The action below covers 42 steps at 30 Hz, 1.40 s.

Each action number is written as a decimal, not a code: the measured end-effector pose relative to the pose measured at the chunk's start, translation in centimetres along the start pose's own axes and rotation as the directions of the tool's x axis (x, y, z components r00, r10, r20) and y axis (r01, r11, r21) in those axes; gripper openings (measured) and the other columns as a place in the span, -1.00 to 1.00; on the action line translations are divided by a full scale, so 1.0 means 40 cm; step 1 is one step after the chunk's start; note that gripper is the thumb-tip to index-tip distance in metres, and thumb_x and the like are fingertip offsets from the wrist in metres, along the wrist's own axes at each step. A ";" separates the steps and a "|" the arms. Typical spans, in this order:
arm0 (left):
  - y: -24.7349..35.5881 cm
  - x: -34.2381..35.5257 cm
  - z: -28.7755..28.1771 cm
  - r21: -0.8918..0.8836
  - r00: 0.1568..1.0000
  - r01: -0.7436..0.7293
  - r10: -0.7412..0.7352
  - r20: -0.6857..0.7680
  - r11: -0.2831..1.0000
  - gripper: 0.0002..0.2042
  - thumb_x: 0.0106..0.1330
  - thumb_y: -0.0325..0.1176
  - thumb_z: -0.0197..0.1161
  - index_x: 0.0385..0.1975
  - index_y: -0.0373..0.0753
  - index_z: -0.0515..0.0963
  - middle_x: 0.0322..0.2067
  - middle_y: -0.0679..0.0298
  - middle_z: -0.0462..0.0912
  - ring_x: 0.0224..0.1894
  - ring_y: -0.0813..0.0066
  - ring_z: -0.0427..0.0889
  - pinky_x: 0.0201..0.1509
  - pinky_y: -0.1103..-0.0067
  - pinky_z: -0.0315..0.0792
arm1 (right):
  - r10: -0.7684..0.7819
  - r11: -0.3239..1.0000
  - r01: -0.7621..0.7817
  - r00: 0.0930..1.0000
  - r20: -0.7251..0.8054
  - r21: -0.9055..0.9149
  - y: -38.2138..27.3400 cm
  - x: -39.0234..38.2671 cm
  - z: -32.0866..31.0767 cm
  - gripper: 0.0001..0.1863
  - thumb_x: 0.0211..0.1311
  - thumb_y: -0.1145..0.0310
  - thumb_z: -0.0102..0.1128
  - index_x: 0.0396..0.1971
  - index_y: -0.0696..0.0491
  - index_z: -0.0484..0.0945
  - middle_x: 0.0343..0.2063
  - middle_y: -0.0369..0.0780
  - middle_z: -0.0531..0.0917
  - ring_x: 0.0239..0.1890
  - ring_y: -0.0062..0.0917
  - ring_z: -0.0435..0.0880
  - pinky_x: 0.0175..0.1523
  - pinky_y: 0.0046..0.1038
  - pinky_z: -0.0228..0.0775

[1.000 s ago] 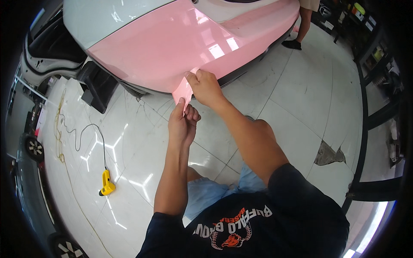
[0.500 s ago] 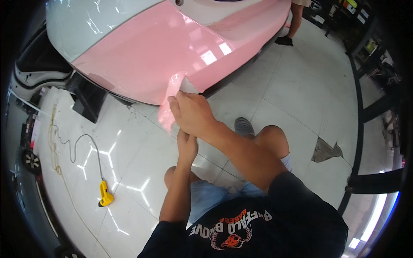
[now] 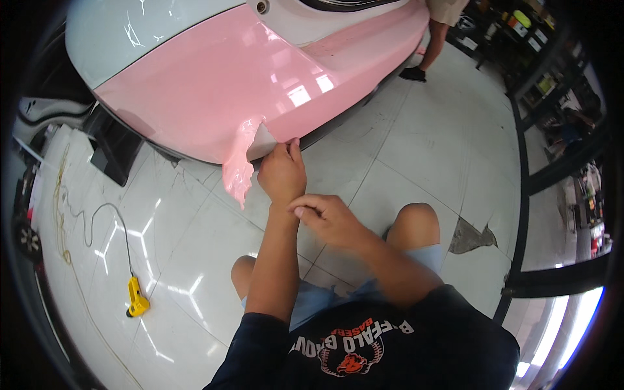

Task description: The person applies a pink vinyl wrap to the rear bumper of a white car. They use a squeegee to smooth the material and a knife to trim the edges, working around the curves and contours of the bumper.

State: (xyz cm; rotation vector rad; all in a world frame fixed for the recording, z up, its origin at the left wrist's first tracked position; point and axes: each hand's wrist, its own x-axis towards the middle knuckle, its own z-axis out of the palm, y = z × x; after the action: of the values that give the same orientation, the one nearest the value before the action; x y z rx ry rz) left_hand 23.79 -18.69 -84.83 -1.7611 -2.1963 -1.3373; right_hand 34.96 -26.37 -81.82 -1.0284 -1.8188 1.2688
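Pink film covers the lower bumper of a pale car. A torn flap of film hangs loose from it, crinkled and ragged at its lower tip. Beside the flap, a bare pale patch of bumper shows. My left hand reaches up to the bumper's bottom edge, thumb and finger pinched at the film's border right of that patch. My right hand is lower, beside my left wrist, its fingers curled inward. Whatever those curled fingers may hold is hidden.
A yellow heat gun lies on the tiled floor at left, its cord trailing upward. Near it runs a yellowish hose. A broken tile lies at right, before a black-framed glass partition. Another person's leg stands beyond the bumper.
My right hand has left the torn flap and moved down and right. My left hand has risen to the bumper's edge. The flap now hangs free, with more of the bare patch in view.
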 end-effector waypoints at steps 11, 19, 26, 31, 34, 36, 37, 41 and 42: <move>0.020 -0.001 0.006 -0.416 0.951 0.286 -0.309 0.012 0.864 -0.75 0.32 -0.34 0.07 -0.57 -0.33 0.48 -0.72 0.25 0.43 -0.63 0.55 0.45 -0.50 0.58 0.31 | -0.094 0.948 0.128 0.987 0.130 -0.290 0.341 0.061 -0.268 -0.80 0.23 0.39 0.02 -0.28 0.15 0.58 -0.35 -0.09 0.65 -0.32 -0.23 0.63 -0.17 -0.35 0.46; 0.162 -0.031 0.047 -0.396 0.924 0.376 -0.370 0.096 0.838 -0.65 0.33 -0.17 0.09 -0.53 -0.39 0.47 -0.62 0.15 0.56 -0.54 0.47 0.53 -0.39 0.57 0.40 | -0.231 0.955 0.285 0.890 0.394 -0.083 0.427 0.143 -0.344 -0.80 0.25 0.35 -0.01 -0.34 0.14 0.56 -0.39 -0.07 0.62 -0.28 -0.14 0.59 -0.13 -0.24 0.42; 0.082 -0.026 -0.012 -0.027 0.777 0.628 -0.629 -0.028 0.778 -0.45 0.28 0.12 0.14 -0.42 -0.43 0.50 -0.62 0.17 0.57 -0.54 0.45 0.54 -0.38 0.53 0.42 | -0.253 0.958 0.285 0.826 0.503 0.013 0.475 0.198 -0.301 -0.78 0.25 0.35 0.00 -0.32 0.18 0.56 -0.33 -0.03 0.64 -0.29 -0.12 0.60 -0.17 -0.26 0.43; 0.065 0.001 0.003 -0.372 0.839 0.536 -0.528 0.132 0.758 -0.55 0.36 -0.02 0.07 -0.40 -0.40 0.49 -0.60 0.25 0.52 -0.52 0.52 0.53 -0.38 0.60 0.41 | 0.070 0.849 -0.430 0.667 0.742 0.306 0.446 0.208 -0.228 -0.73 0.33 0.27 0.01 -0.20 0.15 0.55 -0.49 -0.33 0.54 -0.53 -0.71 0.45 -0.40 -0.61 0.36; 0.060 -0.005 0.035 -0.478 0.845 0.504 -0.525 0.101 0.719 -0.68 0.40 -0.20 0.02 -0.42 -0.36 0.49 -0.59 0.34 0.47 -0.54 0.57 0.49 -0.41 0.60 0.41 | -0.056 0.599 -0.495 0.758 0.650 0.629 0.365 0.272 -0.185 -0.68 0.36 0.19 -0.01 -0.16 0.14 0.53 -0.47 -0.29 0.53 -0.51 -0.63 0.46 -0.39 -0.54 0.35; 0.066 -0.010 0.044 -0.353 0.840 0.514 -0.542 0.025 0.782 -0.75 0.40 -0.26 -0.01 -0.38 -0.31 0.49 -0.55 0.36 0.45 -0.52 0.61 0.47 -0.37 0.62 0.41 | -0.037 0.486 -0.553 0.761 0.648 0.677 0.287 0.296 -0.170 -0.67 0.35 0.15 -0.01 -0.18 0.11 0.53 -0.41 -0.27 0.55 -0.41 -0.56 0.51 -0.27 -0.50 0.38; 0.088 -0.017 0.056 -0.560 0.842 0.444 -0.539 -0.006 0.700 -0.74 0.39 -0.28 -0.02 -0.37 -0.35 0.50 -0.53 0.33 0.52 -0.51 0.61 0.49 -0.39 0.64 0.41 | -0.041 0.447 -0.570 0.757 0.652 0.690 0.244 0.299 -0.167 -0.65 0.35 0.13 -0.03 -0.16 0.12 0.52 -0.38 -0.25 0.56 -0.38 -0.54 0.52 -0.23 -0.48 0.38; 0.136 -0.023 0.053 -0.410 0.869 0.371 -0.467 -0.165 0.833 -0.73 0.34 -0.30 0.02 -0.36 -0.43 0.54 -0.52 -0.01 0.62 -0.49 0.28 0.62 -0.32 0.44 0.46 | -0.172 0.264 -0.600 0.741 0.649 0.755 0.171 0.353 -0.130 -0.61 0.33 0.10 -0.06 -0.15 0.14 0.49 -0.32 -0.20 0.58 -0.27 -0.48 0.55 -0.11 -0.45 0.40; 0.146 -0.022 0.058 -0.375 0.880 0.360 -0.444 -0.167 0.854 -0.73 0.34 -0.31 0.02 -0.37 -0.43 0.53 -0.53 -0.04 0.61 -0.49 0.24 0.62 -0.31 0.42 0.45 | -0.227 0.207 -0.605 0.734 0.640 0.769 0.177 0.365 -0.122 -0.61 0.33 0.10 -0.05 -0.15 0.15 0.48 -0.31 -0.19 0.58 -0.25 -0.47 0.56 -0.08 -0.44 0.41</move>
State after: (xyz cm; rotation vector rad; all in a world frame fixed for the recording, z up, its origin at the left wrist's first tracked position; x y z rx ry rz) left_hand 29.90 -17.97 -83.29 -1.1293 -2.3873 -2.0016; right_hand 34.09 -9.91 -85.79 0.0114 -0.7093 2.6888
